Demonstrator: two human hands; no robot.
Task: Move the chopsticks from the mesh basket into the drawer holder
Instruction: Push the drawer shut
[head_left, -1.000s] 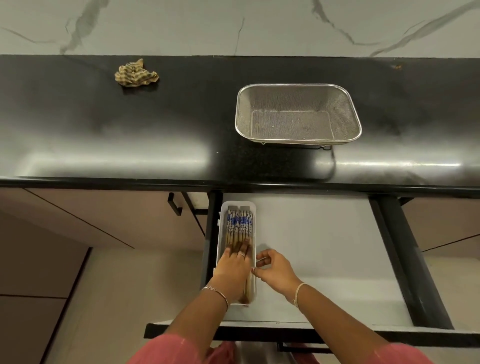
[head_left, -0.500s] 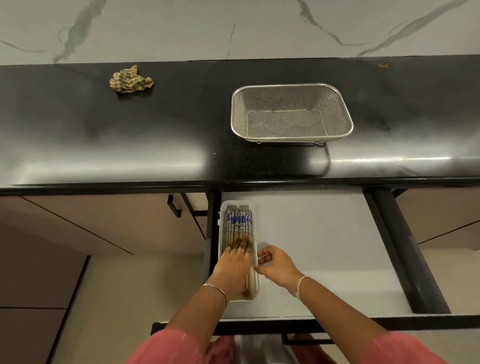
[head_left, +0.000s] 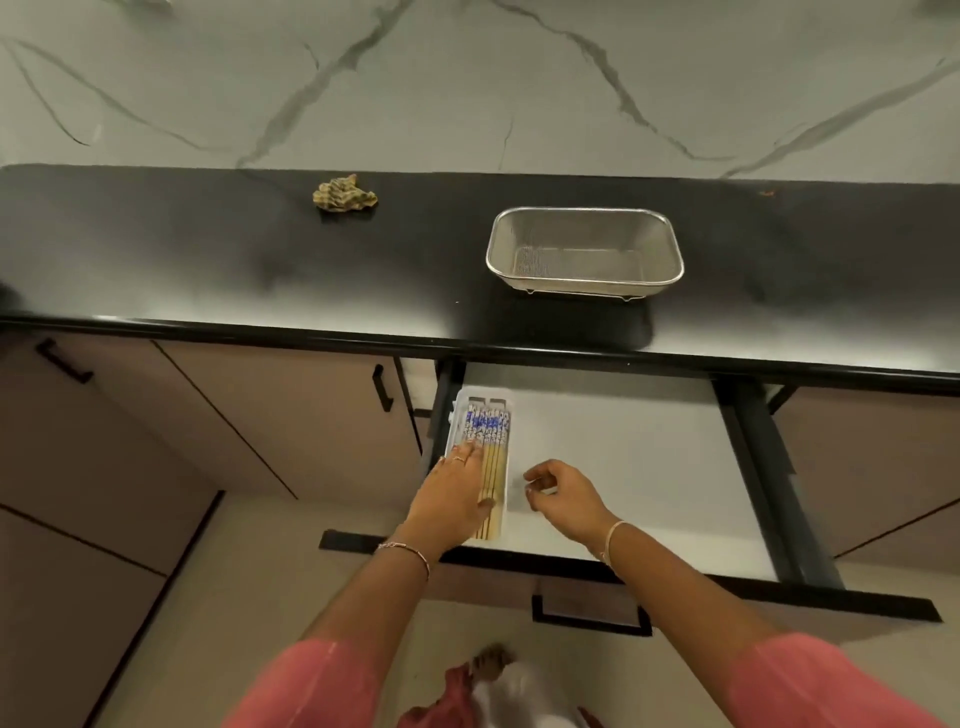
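Steel mesh basket (head_left: 584, 252) sits empty on the counter; the chopsticks (head_left: 491, 457) lie in the white drawer holder (head_left: 453, 431). Your left hand (head_left: 452, 499) rests flat on them, while your right hand (head_left: 558, 493) has drawn away, fingers loosely curled and empty, so the transfer looks finished.

Black worktop (head_left: 208, 270), silver mesh basket (head_left: 584, 283), white drawer (head_left: 623, 457), tan chopsticks (head_left: 491, 447) with blue-and-white patterned tops, yellow-green checked cloth (head_left: 344, 194), pink sleeves (head_left: 311, 686)
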